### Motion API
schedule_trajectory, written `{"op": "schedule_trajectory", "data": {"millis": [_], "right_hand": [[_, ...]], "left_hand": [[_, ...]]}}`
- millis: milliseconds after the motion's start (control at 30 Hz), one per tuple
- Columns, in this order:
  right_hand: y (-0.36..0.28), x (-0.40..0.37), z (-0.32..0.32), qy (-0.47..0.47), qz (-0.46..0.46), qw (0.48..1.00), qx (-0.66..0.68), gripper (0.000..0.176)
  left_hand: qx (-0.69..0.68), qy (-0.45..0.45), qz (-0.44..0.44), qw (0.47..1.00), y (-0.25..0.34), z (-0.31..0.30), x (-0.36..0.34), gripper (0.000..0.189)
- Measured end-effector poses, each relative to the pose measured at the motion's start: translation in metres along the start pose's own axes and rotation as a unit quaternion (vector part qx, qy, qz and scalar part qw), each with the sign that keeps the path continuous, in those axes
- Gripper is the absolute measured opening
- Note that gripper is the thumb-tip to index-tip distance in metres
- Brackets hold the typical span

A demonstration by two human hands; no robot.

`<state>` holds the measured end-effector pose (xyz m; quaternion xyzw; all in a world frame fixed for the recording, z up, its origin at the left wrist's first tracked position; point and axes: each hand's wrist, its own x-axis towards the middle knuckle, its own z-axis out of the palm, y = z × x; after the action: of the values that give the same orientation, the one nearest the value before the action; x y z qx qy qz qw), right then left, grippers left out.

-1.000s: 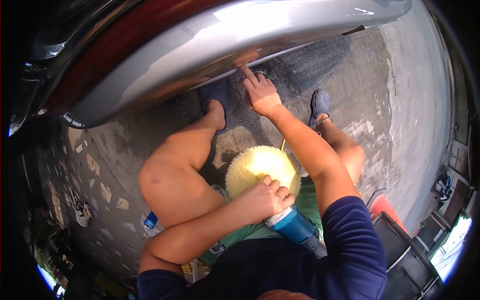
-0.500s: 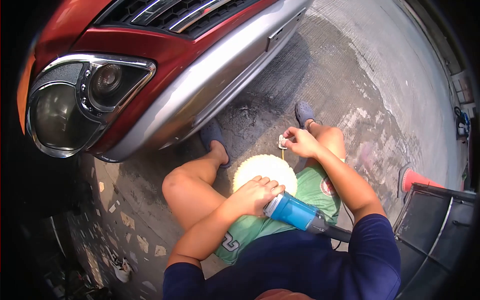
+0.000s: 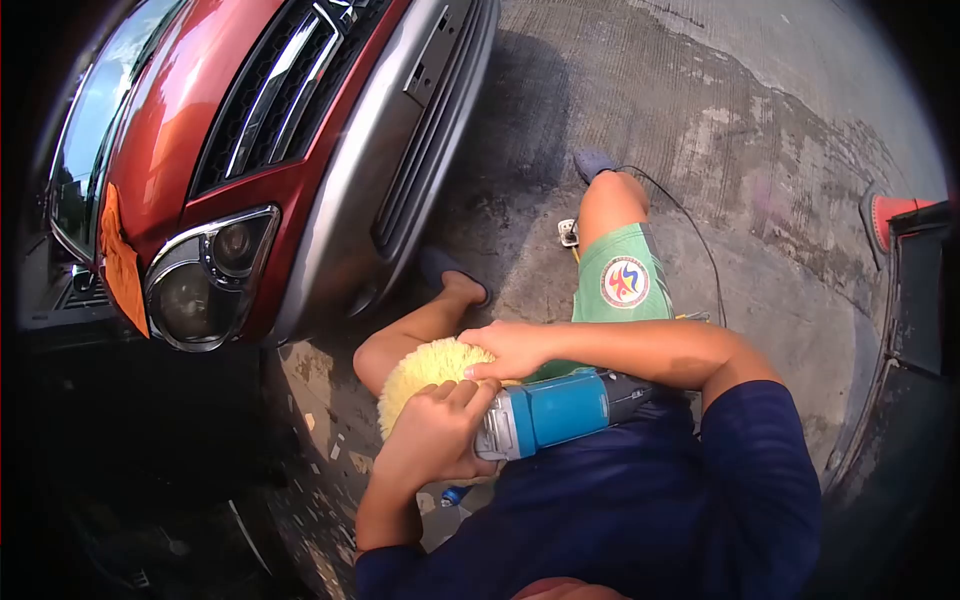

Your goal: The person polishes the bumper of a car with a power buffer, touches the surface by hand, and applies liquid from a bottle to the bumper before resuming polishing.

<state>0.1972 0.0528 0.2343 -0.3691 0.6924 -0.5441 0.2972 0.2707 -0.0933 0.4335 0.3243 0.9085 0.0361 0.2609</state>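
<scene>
A blue polisher (image 3: 560,410) lies across my lap with its fluffy yellow pad (image 3: 425,375) toward the left. My left hand (image 3: 437,428) is wrapped round the polisher's metal front end, beside the pad. From the right, my right hand (image 3: 502,350) reaches over and holds the pad's upper right edge, its fingertips partly hidden. The two hands are close together. A white power outlet (image 3: 568,232) rests on the ground beyond my lap, and a black cord (image 3: 705,245) curves down past my knee.
A red car with a silver bumper (image 3: 350,170) stands at the left, its headlight (image 3: 205,275) near my knee. An orange cloth (image 3: 122,265) lies on the hood. At the right are a red cone (image 3: 900,212) and a dark panel. A small blue object (image 3: 455,495) is below my left hand.
My right hand has left the power outlet and come onto the pad. The polisher and my left hand have shifted left and down. The view has turned, showing more of the car.
</scene>
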Motion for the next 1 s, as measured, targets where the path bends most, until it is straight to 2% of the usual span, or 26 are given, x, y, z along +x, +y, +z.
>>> {"op": "schedule_trajectory", "data": {"millis": [33, 100, 133, 233, 333, 433, 467, 533, 567, 600, 633, 700, 767, 800, 867, 933, 1000], "right_hand": [[-0.004, 0.010, 0.008, -0.012, -0.037, 0.999, -0.011, 0.058], [-0.031, 0.026, 0.018, -0.015, -0.049, 0.998, -0.030, 0.054], [-0.039, 0.037, 0.028, -0.003, -0.061, 0.998, -0.027, 0.057], [-0.060, 0.063, 0.042, -0.051, -0.112, 0.992, -0.027, 0.060], [-0.057, 0.077, 0.045, -0.083, -0.130, 0.983, -0.097, 0.062], [-0.037, 0.059, 0.042, -0.075, -0.116, 0.989, -0.052, 0.060], [-0.029, 0.058, 0.040, -0.076, -0.108, 0.991, -0.036, 0.057], [-0.010, 0.058, 0.035, -0.013, -0.100, 0.995, -0.002, 0.055], [0.002, 0.059, 0.030, 0.018, -0.094, 0.995, 0.013, 0.054], [0.010, 0.057, 0.022, 0.013, -0.082, 0.995, 0.058, 0.053], [0.016, 0.052, 0.008, 0.007, -0.071, 0.992, 0.101, 0.052], [0.034, 0.043, -0.012, -0.010, -0.059, 0.985, 0.160, 0.053], [0.047, 0.035, -0.018, -0.037, -0.058, 0.977, 0.201, 0.056], [0.052, 0.030, -0.026, -0.064, -0.050, 0.975, 0.206, 0.055], [0.064, 0.025, -0.050, -0.123, -0.025, 0.967, 0.220, 0.055], [0.078, 0.029, -0.062, -0.096, 0.019, 0.971, 0.218, 0.055], [0.092, 0.038, -0.079, -0.075, 0.051, 0.969, 0.230, 0.055]], "left_hand": [[-0.016, 0.003, -0.033, 0.999, 0.006, -0.001, -0.009, 0.095], [-0.031, 0.017, -0.093, 0.995, 0.015, -0.001, -0.027, 0.094], [-0.032, 0.025, -0.121, 0.992, 0.020, -0.001, -0.039, 0.095], [-0.056, 0.040, -0.206, 0.976, 0.032, 0.002, -0.067, 0.098], [-0.069, 0.085, -0.263, 0.959, 0.018, 0.040, -0.080, 0.102], [-0.081, 0.126, -0.260, 0.954, 0.006, 0.062, -0.068, 0.109], [-0.092, 0.106, -0.260, 0.955, -0.001, 0.055, -0.065, 0.109], [-0.192, 0.075, -0.234, 0.950, -0.018, 0.024, -0.045, 0.106], [-0.242, 0.062, -0.220, 0.943, -0.034, 0.009, -0.029, 0.106], [-0.214, 0.068, -0.201, 0.954, -0.057, -0.001, -0.014, 0.100], [-0.188, 0.081, -0.188, 0.961, -0.078, -0.012, 0.007, 0.083], [-0.177, 0.117, -0.217, 0.953, -0.124, -0.012, 0.063, 0.058], [-0.112, 0.062, -0.225, 0.966, -0.173, -0.010, 0.134, 0.045], [-0.072, 0.030, -0.229, 0.970, -0.205, 0.001, 0.163, 0.046], [0.035, -0.057, -0.235, 0.970, -0.265, 0.028, 0.215, 0.061], [0.152, -0.112, -0.236, 0.953, -0.326, 0.065, 0.246, 0.082], [0.180, -0.133, -0.264, 0.938, -0.359, 0.082, 0.273, 0.085]]}}
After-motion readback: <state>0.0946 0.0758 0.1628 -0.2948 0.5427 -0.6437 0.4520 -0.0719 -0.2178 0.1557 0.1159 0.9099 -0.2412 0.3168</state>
